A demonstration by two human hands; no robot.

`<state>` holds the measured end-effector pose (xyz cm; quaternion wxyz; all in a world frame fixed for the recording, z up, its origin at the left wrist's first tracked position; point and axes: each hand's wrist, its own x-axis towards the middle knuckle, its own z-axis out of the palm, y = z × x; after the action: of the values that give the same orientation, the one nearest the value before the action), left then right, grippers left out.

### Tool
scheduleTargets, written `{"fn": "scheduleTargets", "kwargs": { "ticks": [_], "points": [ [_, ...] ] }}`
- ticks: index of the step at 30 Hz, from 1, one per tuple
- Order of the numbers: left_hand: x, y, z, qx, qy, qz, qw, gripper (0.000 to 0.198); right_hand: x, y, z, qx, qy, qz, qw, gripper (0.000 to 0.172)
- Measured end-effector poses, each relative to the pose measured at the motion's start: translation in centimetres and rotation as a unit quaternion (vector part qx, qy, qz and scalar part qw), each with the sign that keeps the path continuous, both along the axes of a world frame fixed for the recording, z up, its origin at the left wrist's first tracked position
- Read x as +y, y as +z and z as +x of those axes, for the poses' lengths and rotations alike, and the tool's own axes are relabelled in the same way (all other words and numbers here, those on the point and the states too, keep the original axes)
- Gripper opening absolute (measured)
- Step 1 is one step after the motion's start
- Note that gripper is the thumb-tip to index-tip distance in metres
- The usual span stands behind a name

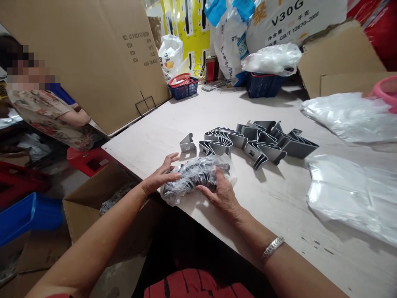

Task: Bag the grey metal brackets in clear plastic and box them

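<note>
A clear plastic bag packed with dark metal pieces lies at the near edge of the table. At its left end, my left hand has its fingers spread, with the thumb resting against the plastic. My right hand grips the bag's right end, thumb on the near side, the other fingers partly hidden behind it. Just beyond the bag, bent grey metal brackets stand nested in rows. One single bracket stands apart, to the left of them.
Flat clear plastic bags lie on the right of the white table. Blue baskets and full sacks line the back. Below the left edge is an open carton with wrapped contents. Another person is beyond a large cardboard box.
</note>
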<state>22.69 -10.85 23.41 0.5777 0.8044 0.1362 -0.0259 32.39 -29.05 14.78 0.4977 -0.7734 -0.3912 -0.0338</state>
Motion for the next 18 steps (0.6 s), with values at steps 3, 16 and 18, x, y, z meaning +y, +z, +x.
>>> {"fn": "scheduleTargets", "kwargs": {
  "ticks": [3,16,18],
  "points": [
    [0.6,-1.0,-0.6,-0.08,0.084,-0.067,0.991,0.079,0.0,-0.1,-0.2,0.004,-0.014,-0.002,1.0,0.071],
    [-2.6,-5.3,-6.2,-0.121,0.125,0.067,0.983,0.088,0.2,0.6,-0.6,0.017,-0.023,-0.015,0.999,0.059],
    [-2.6,-5.5,-5.8,-0.125,0.114,0.091,0.981,0.099,0.0,0.9,-0.3,0.06,-0.014,-0.031,0.998,0.055]
  ]
}}
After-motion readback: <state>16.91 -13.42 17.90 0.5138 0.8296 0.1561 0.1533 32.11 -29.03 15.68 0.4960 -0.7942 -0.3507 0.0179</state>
